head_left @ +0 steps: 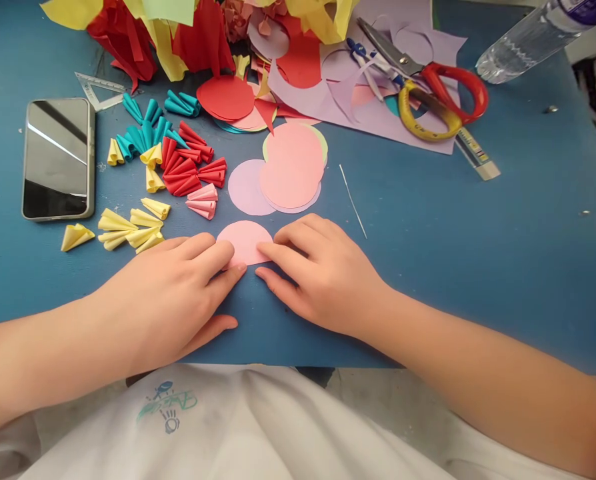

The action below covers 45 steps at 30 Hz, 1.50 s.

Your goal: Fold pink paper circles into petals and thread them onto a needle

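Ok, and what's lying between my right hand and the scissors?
In the head view, a thin white stick lies on the blue table between your right hand and the scissors.

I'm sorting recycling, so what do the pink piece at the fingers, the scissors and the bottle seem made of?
Pink piece: likely paper, matte, with a thin flat edge. Scissors: blades apparently metal, grey with a dull sheen; red and yellow handles probably plastic, smooth, moulded loops. Bottle: glossy, likely plastic, being see-through and ridged.
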Each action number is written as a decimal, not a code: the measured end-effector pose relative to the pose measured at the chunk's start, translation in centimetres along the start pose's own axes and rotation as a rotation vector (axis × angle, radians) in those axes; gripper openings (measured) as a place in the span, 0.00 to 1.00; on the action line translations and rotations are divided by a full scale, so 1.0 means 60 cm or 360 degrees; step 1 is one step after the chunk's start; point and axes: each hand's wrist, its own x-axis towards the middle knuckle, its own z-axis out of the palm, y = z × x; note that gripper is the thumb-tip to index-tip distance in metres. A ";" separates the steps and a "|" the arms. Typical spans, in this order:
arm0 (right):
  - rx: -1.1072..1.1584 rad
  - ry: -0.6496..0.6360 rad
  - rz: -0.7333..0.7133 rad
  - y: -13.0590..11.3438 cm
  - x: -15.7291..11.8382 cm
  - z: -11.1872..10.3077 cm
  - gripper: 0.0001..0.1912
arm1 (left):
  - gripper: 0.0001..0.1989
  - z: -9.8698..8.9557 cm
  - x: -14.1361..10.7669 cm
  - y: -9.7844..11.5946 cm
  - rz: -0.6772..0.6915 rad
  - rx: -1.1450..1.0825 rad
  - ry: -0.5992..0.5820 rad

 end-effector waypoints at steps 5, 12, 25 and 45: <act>-0.0004 -0.0006 -0.0129 0.000 0.002 0.001 0.13 | 0.26 0.005 -0.007 0.001 -0.0041 -0.0050 -0.0017; -0.0138 -0.0079 -0.0083 0.001 -0.002 -0.008 0.18 | 0.19 -0.006 -0.010 0.005 -0.0118 -0.0107 -0.0064; 0.0159 0.0073 -0.0113 0.000 0.004 0.007 0.13 | 0.16 0.030 0.004 -0.017 -0.0106 -0.0150 0.0228; 0.0081 -0.0068 -0.0321 0.000 0.009 -0.018 0.16 | 0.15 -0.008 0.015 -0.027 0.0007 -0.0242 0.0081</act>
